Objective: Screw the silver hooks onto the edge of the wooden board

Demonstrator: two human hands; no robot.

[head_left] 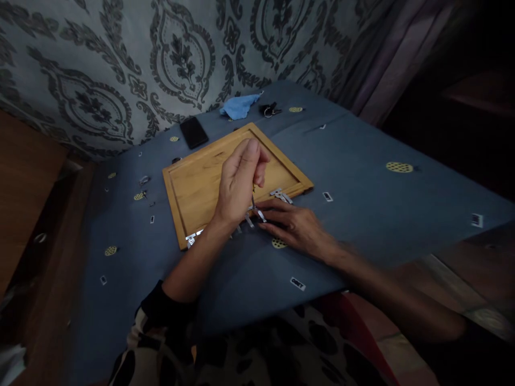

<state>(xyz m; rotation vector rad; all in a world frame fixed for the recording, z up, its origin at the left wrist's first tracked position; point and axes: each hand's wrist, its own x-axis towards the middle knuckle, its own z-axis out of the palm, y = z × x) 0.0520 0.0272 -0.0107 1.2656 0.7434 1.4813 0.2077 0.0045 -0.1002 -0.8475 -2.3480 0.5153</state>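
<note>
Left hand (240,179) curled round a thin tool (253,202), right hand (300,224) by the bracket (261,215) at the near edge of the board (197,187), its grip unclear; one slanting push could skid the tool into it!

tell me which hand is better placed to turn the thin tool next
Likely the left hand: it holds the thin tool, pointing down at a metal piece by the wooden panel; the right hand is lower, beside that piece.
</note>
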